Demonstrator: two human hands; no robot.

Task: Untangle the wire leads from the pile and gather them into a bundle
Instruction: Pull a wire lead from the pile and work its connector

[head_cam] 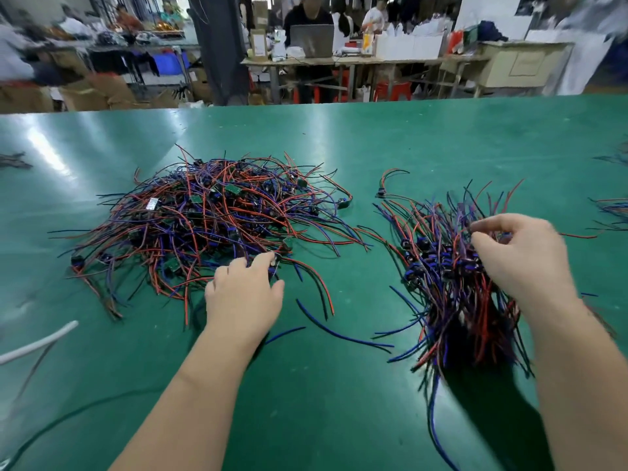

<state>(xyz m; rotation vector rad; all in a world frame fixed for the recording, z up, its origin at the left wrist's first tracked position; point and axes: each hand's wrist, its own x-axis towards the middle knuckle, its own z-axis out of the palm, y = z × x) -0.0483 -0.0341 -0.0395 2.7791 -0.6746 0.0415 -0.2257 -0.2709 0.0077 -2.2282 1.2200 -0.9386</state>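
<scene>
A tangled pile point(207, 219) of red, blue and black wire leads with small green boards lies left of centre on the green table point(339, 402). My left hand point(244, 294) rests at the pile's near edge, its fingers pinched on one wire lead point(306, 277) by its small dark part. To the right lies a gathered bundle point(452, 290) of leads, their dark parts lined up across the middle. My right hand point(523, 256) hovers over the bundle's right side, fingertips pinching at its wire ends. Whether it grips them is unclear.
A single loose lead point(387, 185) lies between pile and bundle. A white tube point(37, 341) crosses the left edge, with a dark cable point(85, 409) near the front left. More wire leads point(611, 209) sit at the right edge. People work at tables beyond the far edge.
</scene>
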